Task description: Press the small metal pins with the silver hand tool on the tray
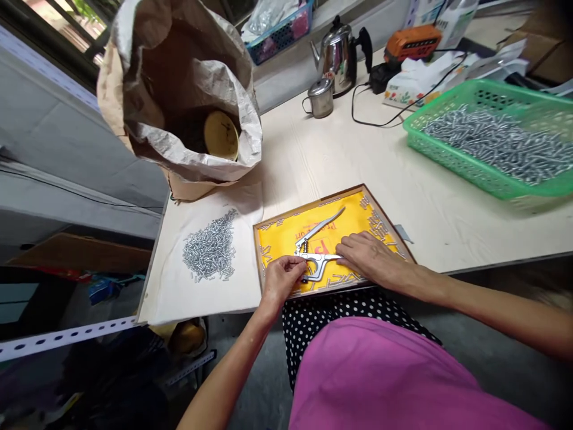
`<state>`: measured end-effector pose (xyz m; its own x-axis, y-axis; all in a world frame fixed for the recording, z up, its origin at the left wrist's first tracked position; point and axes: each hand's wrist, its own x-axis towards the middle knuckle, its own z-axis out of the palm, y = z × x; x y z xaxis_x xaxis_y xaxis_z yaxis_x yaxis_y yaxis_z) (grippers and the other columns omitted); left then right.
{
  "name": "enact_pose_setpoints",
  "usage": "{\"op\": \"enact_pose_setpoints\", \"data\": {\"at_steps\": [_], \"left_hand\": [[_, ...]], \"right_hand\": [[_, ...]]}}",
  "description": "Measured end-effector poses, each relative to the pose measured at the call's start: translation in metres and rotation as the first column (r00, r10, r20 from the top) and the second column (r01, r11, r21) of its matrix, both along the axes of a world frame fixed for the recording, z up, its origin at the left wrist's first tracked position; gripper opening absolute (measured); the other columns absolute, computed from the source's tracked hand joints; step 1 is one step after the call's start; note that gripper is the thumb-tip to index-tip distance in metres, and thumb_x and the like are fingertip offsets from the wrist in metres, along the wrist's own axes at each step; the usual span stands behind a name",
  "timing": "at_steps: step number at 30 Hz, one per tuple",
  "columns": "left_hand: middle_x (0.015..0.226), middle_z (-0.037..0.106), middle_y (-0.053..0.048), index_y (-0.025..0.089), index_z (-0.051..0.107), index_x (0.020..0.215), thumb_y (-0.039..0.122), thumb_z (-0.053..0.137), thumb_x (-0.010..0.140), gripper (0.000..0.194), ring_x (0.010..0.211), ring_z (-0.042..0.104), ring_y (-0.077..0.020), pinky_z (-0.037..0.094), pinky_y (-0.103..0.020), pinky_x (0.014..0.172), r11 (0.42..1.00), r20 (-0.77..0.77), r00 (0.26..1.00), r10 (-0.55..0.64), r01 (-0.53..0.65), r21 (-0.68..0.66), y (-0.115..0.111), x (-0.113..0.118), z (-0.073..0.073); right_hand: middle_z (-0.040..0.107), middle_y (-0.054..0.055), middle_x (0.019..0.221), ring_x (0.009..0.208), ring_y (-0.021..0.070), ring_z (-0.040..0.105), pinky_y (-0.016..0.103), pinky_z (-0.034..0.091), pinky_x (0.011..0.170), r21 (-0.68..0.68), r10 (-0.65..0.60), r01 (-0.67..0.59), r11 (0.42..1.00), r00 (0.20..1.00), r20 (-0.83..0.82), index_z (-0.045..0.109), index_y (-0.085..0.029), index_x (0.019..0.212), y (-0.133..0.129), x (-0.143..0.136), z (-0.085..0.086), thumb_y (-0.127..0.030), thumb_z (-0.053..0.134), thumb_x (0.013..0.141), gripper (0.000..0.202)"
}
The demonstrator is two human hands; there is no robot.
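Note:
A silver plier-like hand tool (319,270), with a spring and two spread handles, is over a shallow brown-rimmed tray (257,251) lined in yellow. My right hand (369,255) is closed around the end of its lower handle. The upper handle slants up and away, untouched. At the tool's jaw end, my left hand (282,278) pinches thumb and fingers together; whatever they hold is too small to make out. Small metal pins (378,226) lie along the tray's edges, several of them side by side.
Left of the tray, a heap of small metal pieces (209,248) lies on white cloth (172,292). Behind it stands a large open paper sack (179,179). A green basket (456,161) of metal pins sits right. Farther back are a kettle (338,54), metal cup (321,98) and cable (380,124).

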<state>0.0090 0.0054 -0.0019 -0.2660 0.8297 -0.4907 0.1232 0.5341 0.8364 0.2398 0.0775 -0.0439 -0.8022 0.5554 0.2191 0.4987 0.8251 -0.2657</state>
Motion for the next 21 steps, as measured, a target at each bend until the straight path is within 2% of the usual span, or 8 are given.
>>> {"op": "enact_pose_setpoints", "data": {"at_steps": [6, 14, 17, 21], "left_hand": [[0.055, 0.061, 0.001, 0.012, 0.072, 0.073, 0.041, 0.084, 0.060, 0.035, 0.049, 0.048, -0.0084, 0.036, -0.021, 0.049, 0.999, -0.047, 0.998, -0.030, 0.028, -0.044, -0.001, -0.006, 0.004], [0.059, 0.064, -0.001, 0.013, 0.069, 0.068, 0.048, 0.086, 0.050, 0.043, 0.052, 0.049, -0.0093, 0.036, -0.022, 0.052, 0.991, -0.069, 0.996, -0.047, 0.038, -0.127, 0.000, -0.010, -0.010], [0.054, 0.059, 0.000, 0.014, 0.067, 0.065, 0.054, 0.084, 0.048, 0.047, 0.050, 0.045, -0.0089, 0.033, -0.023, 0.050, 0.979, -0.077, 0.990, -0.114, 0.099, -0.181, 0.006, -0.014, -0.005], [0.050, 0.054, 0.001, 0.015, 0.063, 0.060, 0.058, 0.082, 0.051, 0.047, 0.048, 0.042, -0.0086, 0.031, -0.023, 0.050, 0.936, -0.056, 0.958, -0.280, 0.260, -0.237, 0.018, -0.019, 0.010]], "right_hand": [[0.063, 0.004, 0.081, 0.076, 0.0195, 0.051, 0.034, 0.028, 0.073, 0.031, 0.000, 0.001, 1.000, 0.999, -0.046, 0.059, -0.020, 0.086, -0.001, -0.001, 0.001, -0.019, 0.050, 0.100, 0.016], [0.064, 0.004, 0.081, 0.076, 0.0195, 0.048, 0.034, 0.027, 0.075, 0.022, 0.027, -0.026, 0.999, 0.999, -0.033, 0.057, -0.020, 0.085, 0.000, -0.001, 0.009, -0.012, 0.047, 0.099, 0.019], [0.064, 0.004, 0.081, 0.076, 0.0196, 0.047, 0.034, 0.027, 0.075, 0.005, 0.026, -0.026, 1.000, 0.999, -0.029, 0.058, -0.020, 0.085, 0.000, 0.000, 0.011, -0.011, 0.046, 0.099, 0.019], [0.063, 0.004, 0.081, 0.075, 0.0194, 0.045, 0.034, 0.026, 0.074, -0.039, 0.027, -0.028, 0.999, 0.999, -0.034, 0.057, -0.020, 0.085, -0.001, 0.000, 0.011, -0.012, 0.046, 0.098, 0.019]]}}
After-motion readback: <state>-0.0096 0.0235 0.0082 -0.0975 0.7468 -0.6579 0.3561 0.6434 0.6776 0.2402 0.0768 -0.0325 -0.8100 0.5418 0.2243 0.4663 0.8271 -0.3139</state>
